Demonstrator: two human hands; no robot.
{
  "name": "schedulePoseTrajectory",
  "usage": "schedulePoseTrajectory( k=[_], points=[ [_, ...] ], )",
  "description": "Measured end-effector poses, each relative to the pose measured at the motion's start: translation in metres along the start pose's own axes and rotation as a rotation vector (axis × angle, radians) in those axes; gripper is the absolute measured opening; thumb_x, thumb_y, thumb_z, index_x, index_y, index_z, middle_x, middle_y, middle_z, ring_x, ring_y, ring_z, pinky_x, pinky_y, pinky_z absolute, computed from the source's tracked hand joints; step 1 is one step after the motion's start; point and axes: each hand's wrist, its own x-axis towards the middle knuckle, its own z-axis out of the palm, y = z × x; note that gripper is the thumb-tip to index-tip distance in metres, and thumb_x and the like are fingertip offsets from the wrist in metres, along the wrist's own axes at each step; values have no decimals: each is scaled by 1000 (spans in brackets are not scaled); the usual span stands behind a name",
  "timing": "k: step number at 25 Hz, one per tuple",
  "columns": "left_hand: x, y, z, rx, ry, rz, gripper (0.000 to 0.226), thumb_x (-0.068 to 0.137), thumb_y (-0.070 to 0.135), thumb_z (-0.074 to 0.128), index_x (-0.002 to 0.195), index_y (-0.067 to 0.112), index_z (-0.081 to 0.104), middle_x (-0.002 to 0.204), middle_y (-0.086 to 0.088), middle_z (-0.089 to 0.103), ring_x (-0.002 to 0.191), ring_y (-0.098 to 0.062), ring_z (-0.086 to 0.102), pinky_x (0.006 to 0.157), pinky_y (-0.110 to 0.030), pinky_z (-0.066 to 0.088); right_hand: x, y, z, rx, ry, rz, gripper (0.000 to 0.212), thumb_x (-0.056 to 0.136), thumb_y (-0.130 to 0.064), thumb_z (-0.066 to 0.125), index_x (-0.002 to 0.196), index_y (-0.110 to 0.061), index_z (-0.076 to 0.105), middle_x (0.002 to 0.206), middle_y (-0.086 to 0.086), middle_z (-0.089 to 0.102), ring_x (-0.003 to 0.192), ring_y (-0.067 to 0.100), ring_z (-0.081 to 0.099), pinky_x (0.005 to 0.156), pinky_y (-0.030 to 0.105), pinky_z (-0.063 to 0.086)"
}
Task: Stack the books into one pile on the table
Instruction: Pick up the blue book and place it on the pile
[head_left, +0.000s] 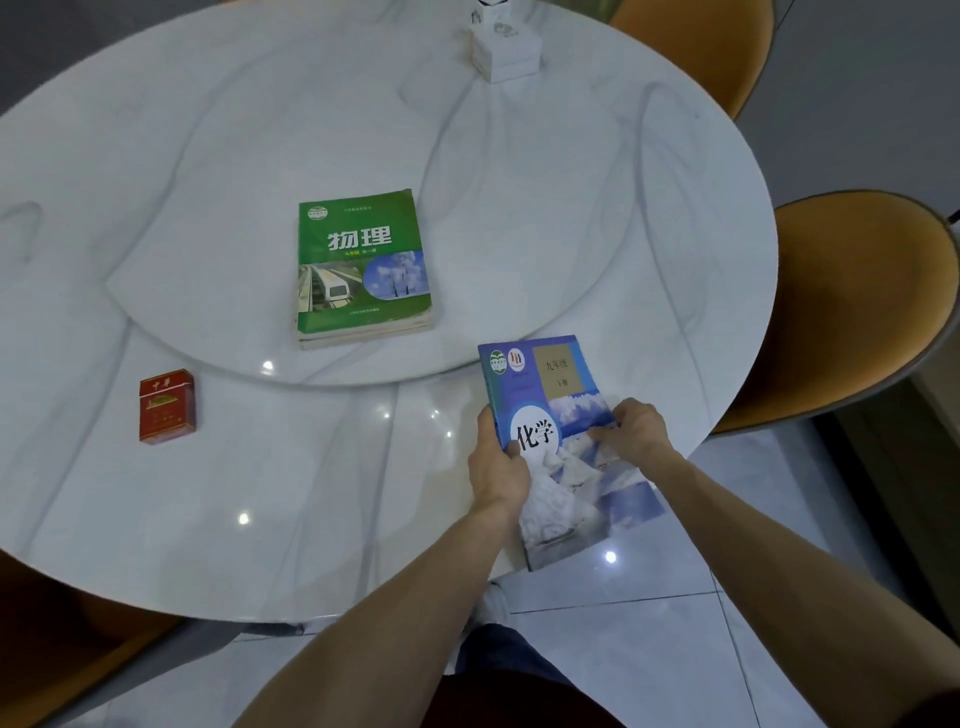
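Big round marble table (208, 519) with orange chairs (852, 312) around it. Green book (363, 267) sits on a small pile mid-table, nothing near it. Blue book (558, 447) hangs over the near edge, left hand (496, 467) and right hand (641, 428) both clamped on its sides. White box (505, 49) way back, red pack (166, 406) off left.

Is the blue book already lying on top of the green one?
No, the blue book is held by both hands near the table's edge, apart from the green book, which lies alone on the raised centre disc.
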Motion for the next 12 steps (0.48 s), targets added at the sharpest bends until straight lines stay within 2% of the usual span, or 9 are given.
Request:
schedulePoseTrajectory(
  k=[2, 4, 6, 8, 12],
  points=[
    [9, 0, -13, -23, -12, 32, 52, 94, 0, 41, 133, 33, 40, 109, -2, 62, 99, -24, 61, 92, -38, 53, -4, 0, -1, 199, -5, 20, 24, 83, -27, 68, 88, -10, 52, 91, 12, 60, 82, 25, 52, 71, 32, 42],
    [16, 5, -30, -35, -38, 65, 52, 94, 0, 42, 133, 34, 42, 108, -4, 63, 98, -24, 61, 92, -37, 51, -7, -2, 0, 422, -14, 23, 17, 85, -21, 67, 85, -11, 53, 88, 10, 57, 81, 24, 52, 73, 35, 45],
    [27, 11, -46, -46, -54, 83, 50, 93, -1, 45, 134, 29, 44, 102, -8, 63, 87, -22, 60, 81, -31, 50, -12, -9, 0, 583, -40, 7, 17, 83, -19, 70, 80, -16, 53, 89, 11, 59, 82, 27, 56, 79, 41, 51],
    [39, 18, -65, -78, -49, 101, 50, 92, -3, 48, 134, 24, 46, 96, -11, 63, 79, -22, 57, 70, -29, 48, -16, -23, 0, 645, -64, -26, 20, 80, -18, 73, 79, -21, 53, 88, 12, 59, 81, 28, 57, 77, 40, 50],
    [65, 35, -109, -132, -34, 129, 49, 92, 0, 53, 135, 24, 48, 98, -17, 67, 86, -26, 61, 77, -36, 50, -21, -71, -2, 732, -93, -114, 19, 82, -17, 71, 87, -18, 53, 87, 12, 62, 82, 30, 61, 77, 43, 53]
  ],
)
